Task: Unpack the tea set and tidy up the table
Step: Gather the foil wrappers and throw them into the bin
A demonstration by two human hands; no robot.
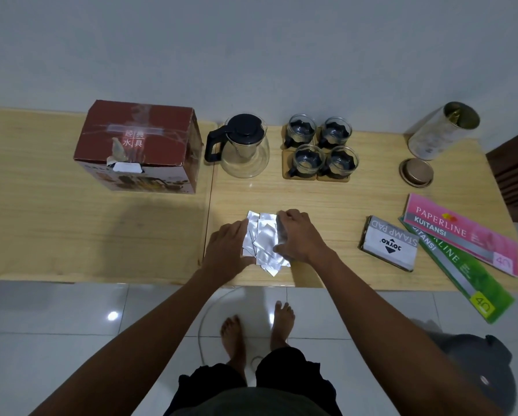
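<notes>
Several silver foil sachets [263,240] lie in a loose pile near the front edge of the wooden table [326,205]. My left hand [226,250] presses against the pile's left side and my right hand [299,235] cups its right side, fingers resting on the sachets. Behind them stand a glass teapot [242,145] with a black lid and handle, and several glass cups [322,148] on wooden coasters. A dark red cardboard box [137,145] with torn tape sits at the back left.
An open gold tin [442,132] lies tilted at the back right with its lid [416,172] beside it. A stamp pad box [389,243] and pink and green receipt books [461,235] lie at the right. The green book overhangs the front edge.
</notes>
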